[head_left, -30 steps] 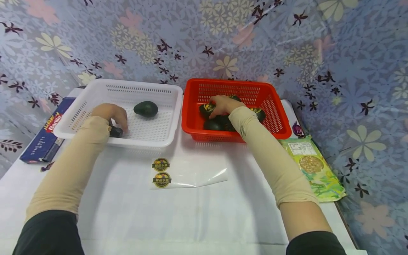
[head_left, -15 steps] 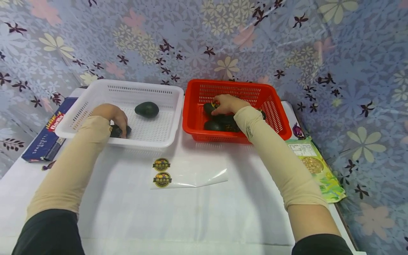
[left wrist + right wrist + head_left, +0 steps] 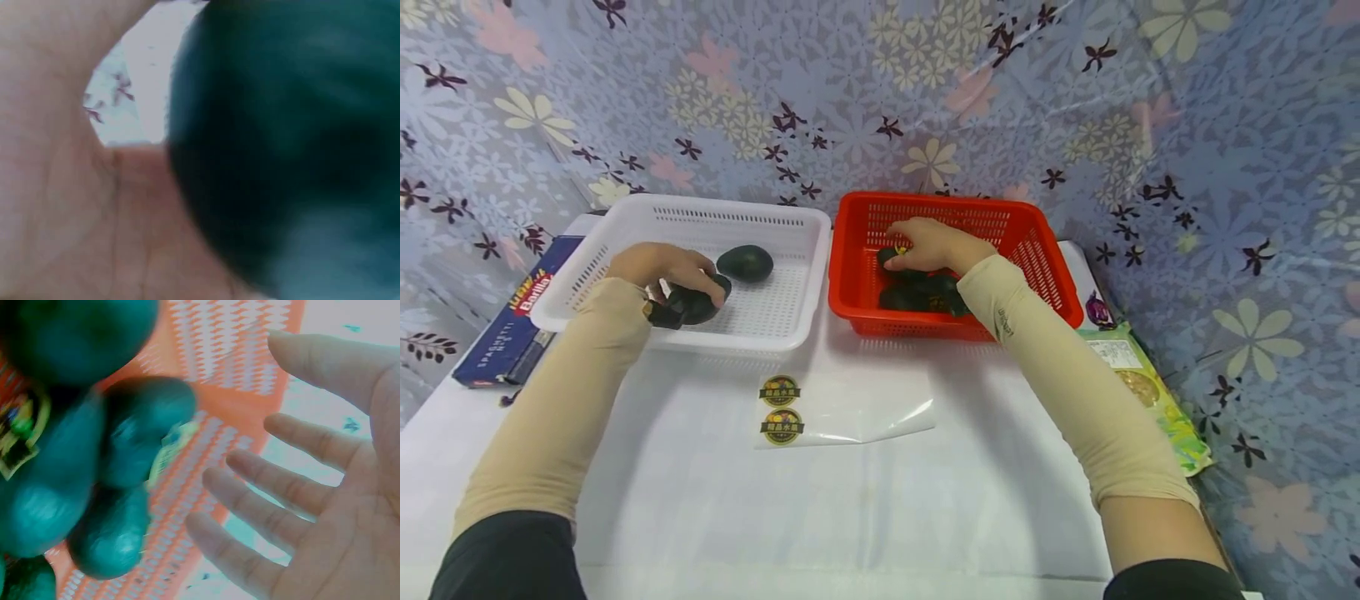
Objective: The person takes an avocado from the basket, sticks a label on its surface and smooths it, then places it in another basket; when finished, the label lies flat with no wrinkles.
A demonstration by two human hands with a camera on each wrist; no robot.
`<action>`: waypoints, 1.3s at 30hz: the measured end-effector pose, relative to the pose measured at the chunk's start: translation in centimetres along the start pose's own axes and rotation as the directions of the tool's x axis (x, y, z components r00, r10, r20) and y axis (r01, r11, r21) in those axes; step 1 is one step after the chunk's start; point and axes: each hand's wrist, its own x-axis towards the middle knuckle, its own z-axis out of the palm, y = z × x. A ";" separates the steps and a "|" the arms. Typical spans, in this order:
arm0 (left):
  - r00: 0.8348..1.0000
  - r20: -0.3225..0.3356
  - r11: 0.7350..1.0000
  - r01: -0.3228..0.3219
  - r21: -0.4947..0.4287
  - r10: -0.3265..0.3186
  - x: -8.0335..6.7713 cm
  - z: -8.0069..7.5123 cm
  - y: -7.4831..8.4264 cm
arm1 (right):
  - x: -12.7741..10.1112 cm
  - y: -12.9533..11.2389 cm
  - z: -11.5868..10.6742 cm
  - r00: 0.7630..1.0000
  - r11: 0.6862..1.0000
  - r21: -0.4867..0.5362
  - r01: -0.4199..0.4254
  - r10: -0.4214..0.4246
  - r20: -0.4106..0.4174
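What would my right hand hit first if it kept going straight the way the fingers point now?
Most likely the avocados piled in the red basket. The right hand is open above them, fingers pointing left and slightly down at the pile. Depth is unclear, so it could skim over them toward the basket's left wall.

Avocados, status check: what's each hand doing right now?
Left hand grips an avocado over the white basket. Right hand open above the avocados in the red basket. Nothing blocking.

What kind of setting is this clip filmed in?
Probably a staged tabletop recording booth, not a real shop or kitchen: floral plastic sheeting hung as walls, a white-covered table, and a white basket and red basket holding avocados.
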 end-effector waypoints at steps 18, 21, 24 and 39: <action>0.934 -0.275 0.951 -0.274 -0.141 0.228 -3.7 2.4 0.8 | -6.0 -7.1 5.1 0.898 0.936 -0.045 0.350 -0.348 -0.268; 0.922 -0.300 0.947 -0.294 -0.126 0.246 -4.1 3.1 1.1 | -6.5 -7.6 7.3 0.882 0.909 -0.035 0.416 -0.413 -0.228; 0.916 -0.318 0.952 -0.288 -0.103 0.243 -4.5 3.8 1.5 | -6.3 -7.8 9.8 0.873 0.892 -0.029 0.450 -0.447 -0.198; 0.775 -0.422 0.869 -0.489 0.074 0.471 -8.1 8.6 5.3 | -3.1 -8.7 16.4 0.918 0.920 0.091 0.380 -0.363 -0.160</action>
